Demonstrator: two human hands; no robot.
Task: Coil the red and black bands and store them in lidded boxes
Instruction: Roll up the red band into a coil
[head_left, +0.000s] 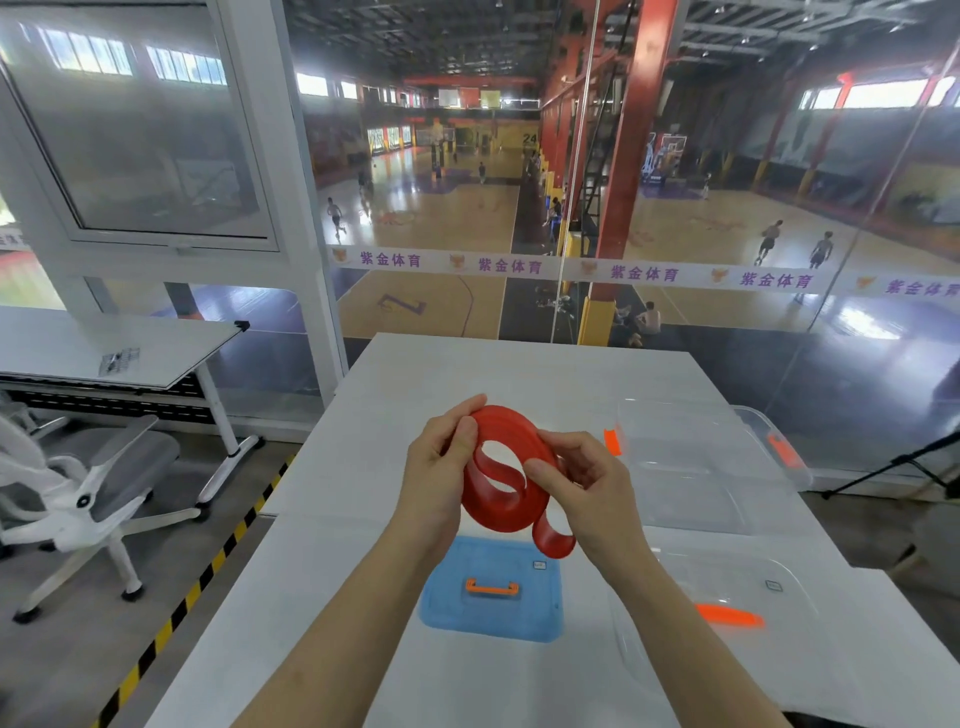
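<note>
A wide red band (501, 506), wound into a loose coil, hangs in the air above the white table (363, 493). My left hand (439, 475) pinches the coil's upper left edge between thumb and fingers. My right hand (584, 480) grips the coil's right side, thumb on the outer wrap. The band's loose end curls down below my right hand. Under the coil lies a blue lid (491, 613) with an orange handle. A clear open box (691, 467) with orange latches stands to the right, and a clear lid (727, 613) with an orange handle lies nearer. No black band is in view.
A glass wall stands just beyond the table's far edge. To the left are a white office chair (78, 499), a second white desk (119, 348) and black-and-yellow floor tape (208, 571). A black tripod leg (893, 467) reaches in at the right.
</note>
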